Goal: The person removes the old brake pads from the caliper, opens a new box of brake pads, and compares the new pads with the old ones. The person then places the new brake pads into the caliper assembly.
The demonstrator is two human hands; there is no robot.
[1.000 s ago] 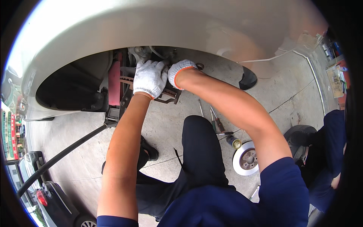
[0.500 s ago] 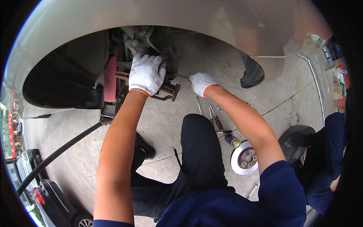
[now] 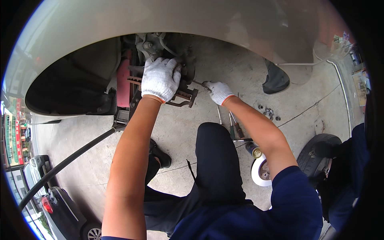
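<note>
Where it shows, the metal bracket (image 3: pixel 193 97) looks rusty brown.

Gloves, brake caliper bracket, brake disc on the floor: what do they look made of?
Gloves: knit fabric, possibly cotton, matte; white textured surface, orange cuff edging.
Brake caliper bracket: probably cast iron or steel, dull; brown, rust-like colour.
Brake disc: likely iron or steel; bright, smooth-looking outer ring, brownish centre.

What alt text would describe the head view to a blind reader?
A gloved left hand partly covers brake parts on a car; the gloved right hand holds a thin rod. Tools and a brake disc lie on the floor.
</note>
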